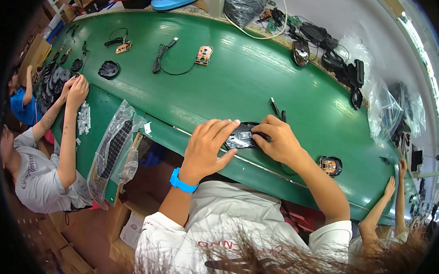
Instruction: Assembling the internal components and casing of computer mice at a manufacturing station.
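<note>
A black computer mouse shell point(242, 136) lies at the near edge of the green bench, its hollow inner side up. My left hand point(208, 145) grips its left end, fingers over the far rim and thumb along the near side. At the shell's right end, the fingers of my right hand point(277, 139) are pinched together over a small dark piece, too hidden to name. A black USB cable point(277, 109) sticks out beyond my right hand, and a thin loop of cable shows below it.
Right of my hands sits a mouse base point(330, 166) with an orange circuit board. Farther off lies another orange board point(203, 55) with its cable. Black mouse parts point(324, 39) and plastic bags line the back edge. A co-worker's hands point(76, 89) work at left, beside a bagged keyboard point(116, 150).
</note>
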{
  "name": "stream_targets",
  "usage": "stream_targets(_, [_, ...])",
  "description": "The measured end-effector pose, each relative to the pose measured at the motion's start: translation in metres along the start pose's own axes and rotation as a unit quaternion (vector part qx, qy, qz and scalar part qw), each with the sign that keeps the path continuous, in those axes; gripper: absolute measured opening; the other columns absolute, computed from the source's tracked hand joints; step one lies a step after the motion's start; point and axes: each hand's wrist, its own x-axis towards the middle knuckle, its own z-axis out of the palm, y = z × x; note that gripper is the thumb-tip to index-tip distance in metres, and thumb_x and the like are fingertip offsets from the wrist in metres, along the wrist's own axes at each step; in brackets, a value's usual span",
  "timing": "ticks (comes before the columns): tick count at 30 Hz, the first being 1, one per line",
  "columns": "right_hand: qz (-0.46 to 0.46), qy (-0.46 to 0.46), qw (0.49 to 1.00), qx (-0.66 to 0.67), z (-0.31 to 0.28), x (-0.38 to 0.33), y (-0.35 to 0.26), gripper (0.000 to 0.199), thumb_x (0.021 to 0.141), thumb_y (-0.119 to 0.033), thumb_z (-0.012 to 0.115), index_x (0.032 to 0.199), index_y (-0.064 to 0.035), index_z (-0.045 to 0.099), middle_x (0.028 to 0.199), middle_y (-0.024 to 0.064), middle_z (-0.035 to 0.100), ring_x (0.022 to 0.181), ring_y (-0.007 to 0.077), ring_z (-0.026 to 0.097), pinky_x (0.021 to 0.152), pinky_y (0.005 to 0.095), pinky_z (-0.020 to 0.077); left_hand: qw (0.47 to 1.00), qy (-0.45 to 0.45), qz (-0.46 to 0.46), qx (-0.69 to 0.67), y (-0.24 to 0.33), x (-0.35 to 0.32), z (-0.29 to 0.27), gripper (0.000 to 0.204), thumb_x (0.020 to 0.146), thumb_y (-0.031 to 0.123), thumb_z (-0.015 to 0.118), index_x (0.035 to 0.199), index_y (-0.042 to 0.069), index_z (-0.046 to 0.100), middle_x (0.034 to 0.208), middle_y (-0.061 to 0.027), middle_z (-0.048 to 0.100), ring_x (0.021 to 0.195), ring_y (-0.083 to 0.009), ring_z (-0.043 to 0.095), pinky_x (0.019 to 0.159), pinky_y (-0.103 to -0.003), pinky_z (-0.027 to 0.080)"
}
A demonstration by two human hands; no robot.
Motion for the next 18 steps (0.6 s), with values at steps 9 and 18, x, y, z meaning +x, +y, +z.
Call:
stream_targets(9, [-0.035, 0.05, 0.998, -0.019, -0.011, -0.022, -0.011, 0.016, 0.082, -0.005, 0.076, 0.098, -0.004, 0.074, 0.092, 0.0109, 0.064, 0.076, 0.0274, 0.066, 0.067, 0.0373, 0.0541, 1.0, -0.009, 0.015, 0.008, 0.008, -0.004, 0.001, 0.056, 0.079, 0.023, 0.08, 0.133, 0.013, 0.065, 0.143, -0.018, 0.054, 0.129, -0.0405, 0.051, 0.108, -0.05, 0.041])
stream_targets(18, [-0.029, 0.141, 0.99, -0.014, -0.026, -0.094, 0.003, 0.014, 0.082, -0.001, 0.074, 0.095, -0.0036, 0.073, 0.091, 0.0111, 0.065, 0.075, 0.0248, 0.066, 0.064, 0.0343, 0.0528, 0.996, -0.052, 0.034, 0.062, 0.014, -0.001, 0.012, 0.052, 0.081, 0.031, 0.08, 0.129, 0.014, 0.068, 0.149, -0.0218, 0.047, 0.132, -0.0448, 0.046, 0.109, -0.054, 0.039])
